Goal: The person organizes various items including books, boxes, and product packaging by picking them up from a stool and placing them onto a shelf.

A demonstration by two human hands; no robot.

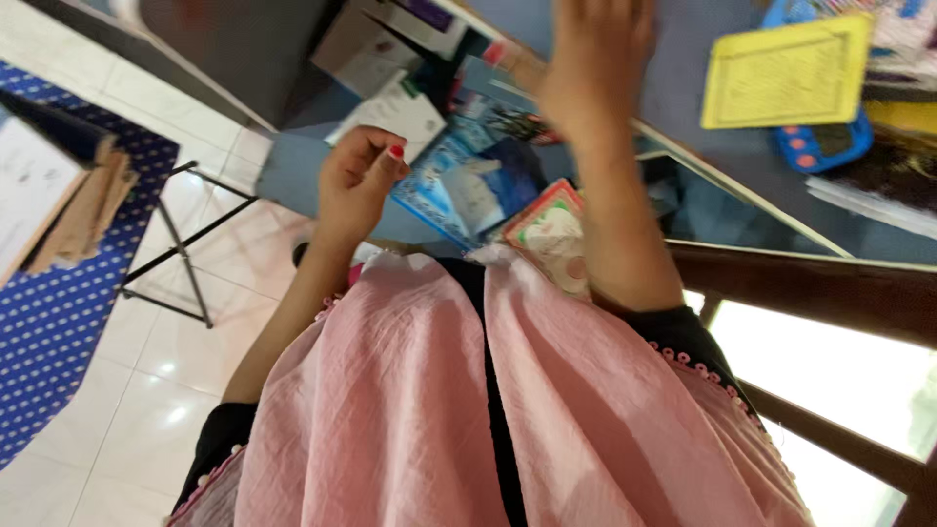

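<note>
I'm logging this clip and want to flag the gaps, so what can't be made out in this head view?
- Right hand: fingertips cut off by the top edge and motion-blurred; its grip cannot be told.
- Left hand: curled; whether it holds anything cannot be told.
- Pink and green card: partly hidden behind the right forearm.
- Yellow booklet: print too blurred to make out.
- Blue picture books: overlapping, edges unclear.

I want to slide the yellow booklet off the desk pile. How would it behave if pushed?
The yellow booklet looks thin and flat, so probably light and somewhat floppy. It rests on a blue toy and other papers, so a push would likely slide it easily. It won't roll.
</note>
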